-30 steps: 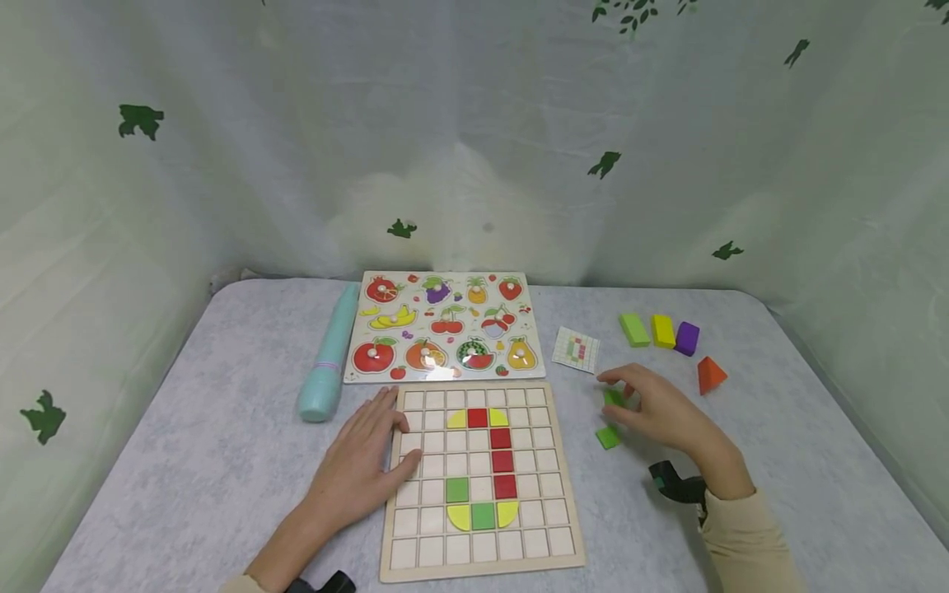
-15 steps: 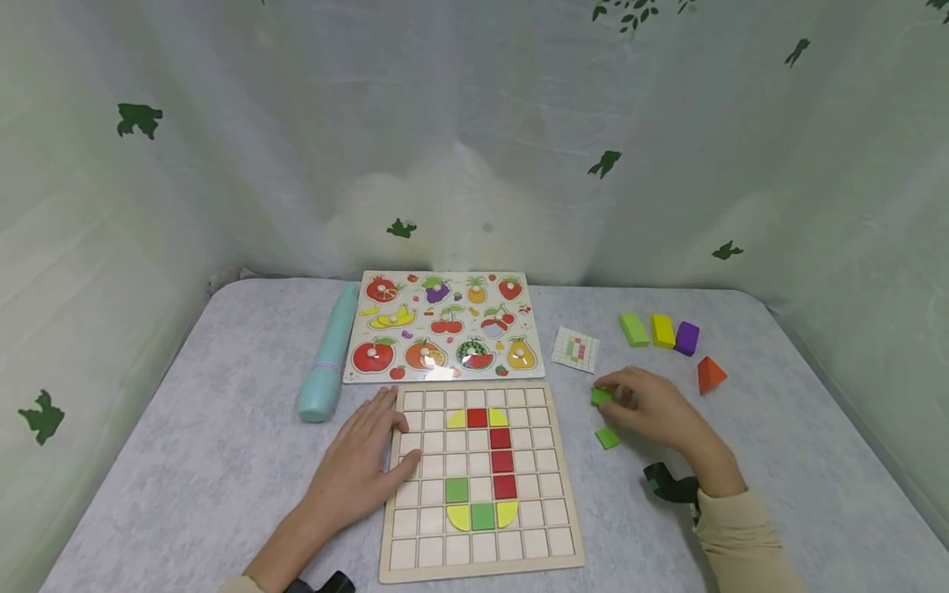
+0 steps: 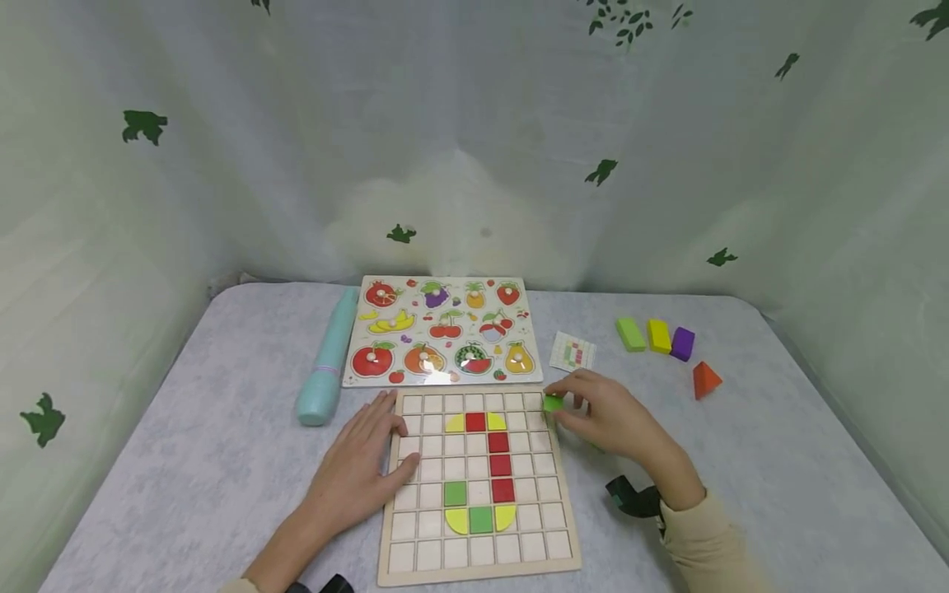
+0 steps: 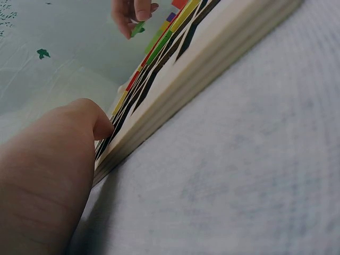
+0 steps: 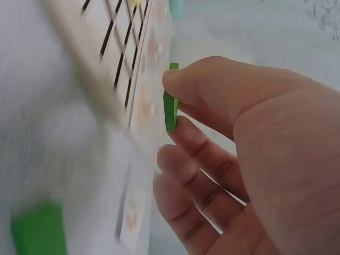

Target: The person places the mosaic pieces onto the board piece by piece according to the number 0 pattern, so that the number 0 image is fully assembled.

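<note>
Currently: green tile carried to the upper right corner of the grid board.

Leftmost on the table lies a teal tube, with a fruit peg puzzle beside it. Left hand lies flat with fingers straight, pressing the left edge of the grid board. On the board, red, yellow and green tiles already fill part of the middle columns; by judgement the pattern is partly laid, and most cells remain bare. Right hand pinches a green tile between thumb and fingertips, just above the board's upper right corner, not yet seated. Further right sit a pattern card and four loose blocks, well apart from the board.
</note>
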The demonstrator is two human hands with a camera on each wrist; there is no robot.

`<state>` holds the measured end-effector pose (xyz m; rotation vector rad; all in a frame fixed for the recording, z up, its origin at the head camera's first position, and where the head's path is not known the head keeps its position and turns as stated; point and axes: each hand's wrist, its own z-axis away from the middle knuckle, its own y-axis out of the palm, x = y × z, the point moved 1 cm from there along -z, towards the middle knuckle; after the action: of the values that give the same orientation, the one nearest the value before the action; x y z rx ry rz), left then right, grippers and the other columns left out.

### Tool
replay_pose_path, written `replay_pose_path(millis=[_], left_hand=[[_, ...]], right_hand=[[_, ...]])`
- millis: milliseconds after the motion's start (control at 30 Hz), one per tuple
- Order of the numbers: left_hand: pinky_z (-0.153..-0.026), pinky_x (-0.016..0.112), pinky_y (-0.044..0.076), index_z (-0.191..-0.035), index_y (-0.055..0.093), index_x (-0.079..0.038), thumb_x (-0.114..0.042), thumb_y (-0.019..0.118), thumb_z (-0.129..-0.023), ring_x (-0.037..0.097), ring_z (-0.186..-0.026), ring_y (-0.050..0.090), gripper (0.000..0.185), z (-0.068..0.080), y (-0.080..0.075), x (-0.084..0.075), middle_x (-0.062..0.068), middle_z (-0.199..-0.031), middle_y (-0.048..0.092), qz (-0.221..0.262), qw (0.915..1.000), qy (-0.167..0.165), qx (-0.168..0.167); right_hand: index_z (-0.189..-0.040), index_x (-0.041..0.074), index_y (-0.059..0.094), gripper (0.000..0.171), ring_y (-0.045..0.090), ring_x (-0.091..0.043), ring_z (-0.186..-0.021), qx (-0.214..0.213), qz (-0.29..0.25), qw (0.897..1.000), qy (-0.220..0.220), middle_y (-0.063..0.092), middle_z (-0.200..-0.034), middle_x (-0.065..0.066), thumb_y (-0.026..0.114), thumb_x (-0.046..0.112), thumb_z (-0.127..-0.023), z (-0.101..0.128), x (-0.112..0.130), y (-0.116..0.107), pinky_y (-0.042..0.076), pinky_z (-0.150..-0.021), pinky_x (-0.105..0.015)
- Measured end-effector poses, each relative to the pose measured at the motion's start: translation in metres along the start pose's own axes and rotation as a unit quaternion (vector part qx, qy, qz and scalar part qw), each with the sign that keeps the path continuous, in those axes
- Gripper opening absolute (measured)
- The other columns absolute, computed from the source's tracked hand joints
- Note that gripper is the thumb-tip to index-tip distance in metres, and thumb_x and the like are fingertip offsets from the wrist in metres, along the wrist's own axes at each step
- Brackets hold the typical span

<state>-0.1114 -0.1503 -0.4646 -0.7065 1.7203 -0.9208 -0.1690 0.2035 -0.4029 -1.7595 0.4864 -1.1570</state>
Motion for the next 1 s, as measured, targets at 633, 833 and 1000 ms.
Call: replay_pose_path(millis=[633,833,1000], left_hand=[[-0.127,0.052,0.025,-0.104,0.055,-0.019,-0.037,0.072,-0.092,0.033,-0.155,0.029,0.027,0.001,0.003,0.002,0.016,-0.164,0.037,-0.001,1.0,-0.002,0.001],[-0.127,0.053,0.025,-0.103,0.055,-0.019,-0.037,0.072,-0.092,0.033,-0.155,0.029,0.027,-0.001,0.002,0.003,0.016,-0.164,0.037,-0.001,1.0,0.002,0.0],[-0.126,0.053,0.026,-0.103,0.055,-0.018,-0.036,0.073,-0.092,0.033,-0.155,0.031,0.027,-0.001,0.002,0.003,0.016,-0.164,0.038,-0.001,0.9999,0.01,-0.005]], right_hand=[[-0.118,0.023,0.075,0.027,0.058,-0.006,-0.091,0.094,-0.005,0.992,-0.084,0.069,-0.11,0.012,0.077,0.034,-0.093,-0.027,0.073,0.057,0.054,-0.081,-0.019],[-0.114,0.027,0.075,0.019,0.058,-0.002,-0.093,0.113,-0.013,0.987,-0.115,0.068,-0.11,0.015,0.074,0.034,-0.096,-0.024,0.078,0.067,0.052,-0.084,-0.018],[-0.112,0.027,0.077,0.017,0.061,0.0,-0.098,0.115,-0.013,0.983,-0.142,0.069,-0.113,0.014,0.073,0.033,-0.097,-0.023,0.079,0.073,0.053,-0.086,-0.015]])
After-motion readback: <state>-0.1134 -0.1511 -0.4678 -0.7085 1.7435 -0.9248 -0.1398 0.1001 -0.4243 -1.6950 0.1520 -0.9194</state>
